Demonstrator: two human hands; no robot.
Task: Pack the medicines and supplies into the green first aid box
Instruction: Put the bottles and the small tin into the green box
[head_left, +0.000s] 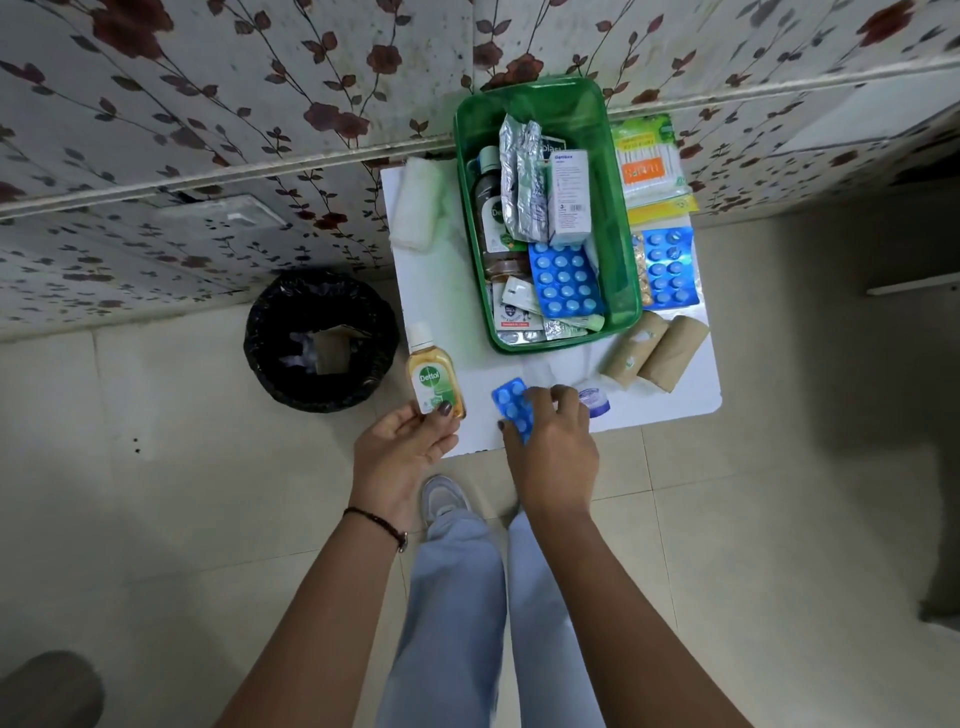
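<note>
The green first aid box (626, 270) stands on a small white table (447, 291), holding a dark bottle, foil strips, a white carton and a blue blister pack (563, 280). My left hand (402, 452) grips a small Dettol bottle (434, 376) at the table's near left corner. My right hand (553, 441) rests on a blue blister pack (509, 402) at the near edge, fingers closing around it. Beside it sits a small round jar (595, 401).
Two brown bandage rolls (654, 351), another blue blister pack (667, 267) and a cotton swab packet (652, 163) lie right of the box. White gauze (415, 208) lies left. A black-lined bin (319, 340) stands on the floor left of the table, by the floral wall.
</note>
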